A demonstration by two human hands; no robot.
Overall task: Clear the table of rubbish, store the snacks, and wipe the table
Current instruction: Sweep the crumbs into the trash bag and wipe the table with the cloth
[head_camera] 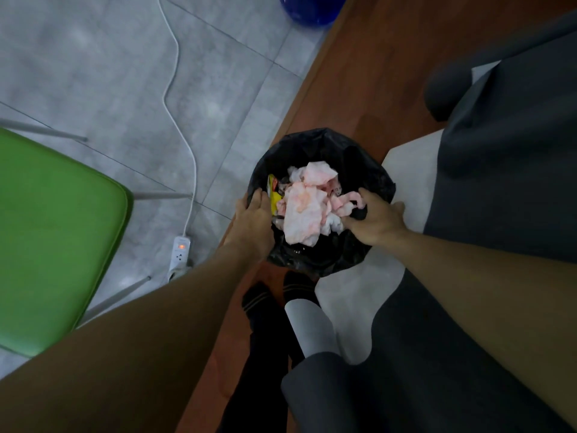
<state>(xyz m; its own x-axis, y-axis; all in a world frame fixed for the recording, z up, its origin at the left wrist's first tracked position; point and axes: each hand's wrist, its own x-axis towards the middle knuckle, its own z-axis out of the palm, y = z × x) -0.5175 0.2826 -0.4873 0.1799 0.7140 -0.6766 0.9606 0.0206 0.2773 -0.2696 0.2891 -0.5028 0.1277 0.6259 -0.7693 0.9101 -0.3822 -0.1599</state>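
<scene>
Black bin bag (318, 257) stands on the floor (93, 57), just beside the grey sofa (499, 182). It is heaped with pink-stained crumpled tissues (307, 210) and a yellow wrapper (274, 198). Left grip (253, 214): fingers hooked over the bag's left rim. Right grip (374, 218): pinching a fold of the right rim. Judgement: load light; film thin, slack and slippery, liable to tear if hauled from one side. Best taken at the rim, both sides gathered together. Green chair (56, 239) and power strip (181, 248) lie to the left.
</scene>
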